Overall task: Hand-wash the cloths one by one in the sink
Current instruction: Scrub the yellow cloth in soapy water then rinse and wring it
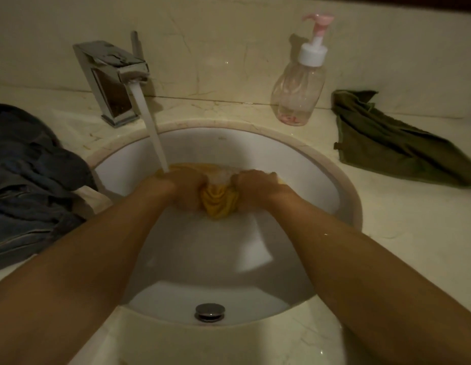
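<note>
Bare forearms reach in from the near edge, over a round metal fitting [210, 312] low on the front wall of the white sink [229, 146]. They converge on a yellow cloth [219, 202] held over the far half of the basin. The cloth is wet and bunched into tight folds. A knot of it hangs between the two fists, more of it spreads behind them, and pale suds sit on top.

The left hand [181, 184] is clenched round the cloth's left side, knuckles up, and the right hand [255, 184] grips the right side the same way. The two fists are close together, with only the gathered fabric between them. Water [152, 127] runs from the square chrome faucet [110, 77] and lands on the cloth just beside the left hand.

On the table [400, 233], a heap of dark blue cloths [31, 180] crowds the sink's left rim. A green cloth [395, 146] lies to the right, apart from the rim. A clear pump bottle [297, 90] stands behind the basin. Bare table shows along the right side and the near edge.
</note>
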Motion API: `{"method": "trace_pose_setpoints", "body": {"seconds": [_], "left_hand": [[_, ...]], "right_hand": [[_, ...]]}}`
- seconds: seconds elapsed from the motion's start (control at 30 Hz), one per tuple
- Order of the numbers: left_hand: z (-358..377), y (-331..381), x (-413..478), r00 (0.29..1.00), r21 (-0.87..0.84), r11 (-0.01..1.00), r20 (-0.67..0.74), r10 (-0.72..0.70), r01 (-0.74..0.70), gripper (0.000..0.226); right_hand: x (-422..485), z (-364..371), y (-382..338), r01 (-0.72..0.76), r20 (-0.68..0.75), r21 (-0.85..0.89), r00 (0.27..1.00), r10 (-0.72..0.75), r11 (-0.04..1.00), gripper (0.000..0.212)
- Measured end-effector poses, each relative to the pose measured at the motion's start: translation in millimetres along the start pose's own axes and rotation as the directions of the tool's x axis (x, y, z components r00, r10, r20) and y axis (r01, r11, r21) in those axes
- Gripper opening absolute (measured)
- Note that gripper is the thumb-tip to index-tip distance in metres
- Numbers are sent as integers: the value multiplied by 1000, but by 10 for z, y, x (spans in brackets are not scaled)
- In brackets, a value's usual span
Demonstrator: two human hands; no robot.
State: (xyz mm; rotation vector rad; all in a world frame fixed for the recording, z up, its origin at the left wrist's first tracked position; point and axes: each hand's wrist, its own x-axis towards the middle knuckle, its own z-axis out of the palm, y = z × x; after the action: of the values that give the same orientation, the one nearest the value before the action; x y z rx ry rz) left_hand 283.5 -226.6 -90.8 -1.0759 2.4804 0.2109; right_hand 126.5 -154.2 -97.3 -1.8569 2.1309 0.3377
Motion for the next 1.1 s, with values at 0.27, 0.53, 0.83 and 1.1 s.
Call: {"method": "trace_pose_setpoints", "body": {"seconds": [0.27, 0.53, 0.83, 1.1], "left_hand": [[-70, -14, 1, 998, -240, 969, -52, 40, -51, 15], [7, -187, 112, 962, -421, 904, -269, -54, -67, 43], [180, -157, 125, 998, -104, 995, -60, -4, -3, 63], [64, -76, 42, 998, -385, 920, -35, 59, -68, 32]], "right_hand": [[-104, -166, 197, -199, 398, 552, 916, -46, 810, 15], [45, -164, 256, 120, -25, 294, 993, -118, 948, 28], [21, 115, 100, 114, 6, -7, 994, -114, 993, 68], [-124, -192, 107, -394, 452, 588, 884, 116, 706, 21]]}}
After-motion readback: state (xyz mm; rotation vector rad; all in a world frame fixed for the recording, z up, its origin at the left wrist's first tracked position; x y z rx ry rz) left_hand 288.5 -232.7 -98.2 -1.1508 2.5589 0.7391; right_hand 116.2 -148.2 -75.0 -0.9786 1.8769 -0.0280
